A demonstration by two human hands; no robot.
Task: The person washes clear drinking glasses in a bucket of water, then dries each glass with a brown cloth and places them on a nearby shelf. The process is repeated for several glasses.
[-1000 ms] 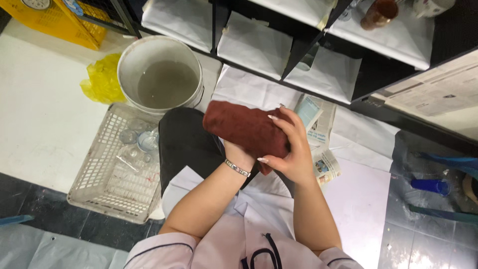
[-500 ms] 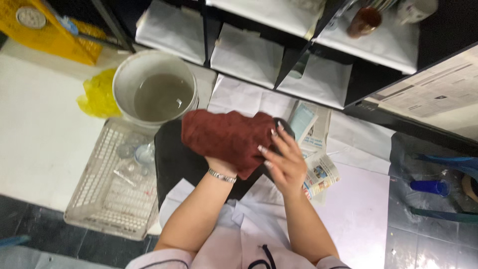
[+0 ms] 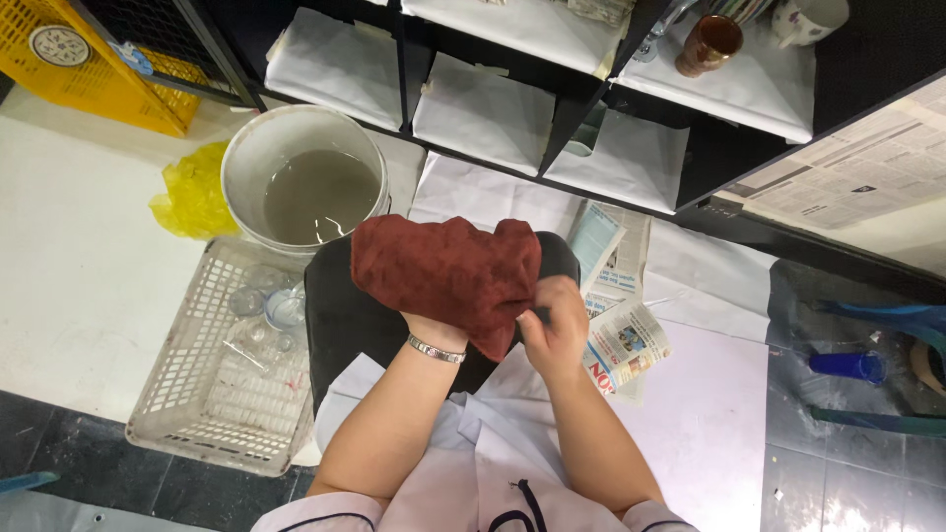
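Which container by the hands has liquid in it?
The round white bucket, upper left of the dark red cloth, holds murky grey water. The white slotted plastic basket below it holds only clear glassware.

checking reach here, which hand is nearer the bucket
Left. The left hand, hidden under the red cloth, sits just below and right of the bucket. The right hand pinches the cloth's far edge, farther right of it.
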